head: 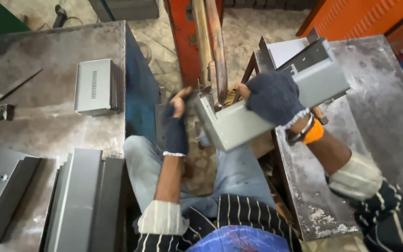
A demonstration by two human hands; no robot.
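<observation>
right fingers (244, 90) hidden behind grey metal housing (257, 119); folded panels (78, 200) cut off at bottom edge

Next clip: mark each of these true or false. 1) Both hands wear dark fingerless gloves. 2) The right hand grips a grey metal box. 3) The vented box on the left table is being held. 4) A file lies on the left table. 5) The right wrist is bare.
1) True: left hand and right hand both wear dark gloves with fingertips exposed.
2) True: it grips the grey metal box.
3) False: the vented box sits untouched on the left table.
4) True: a file lies near its left edge.
5) False: it carries an orange band and a dark bracelet.
</observation>
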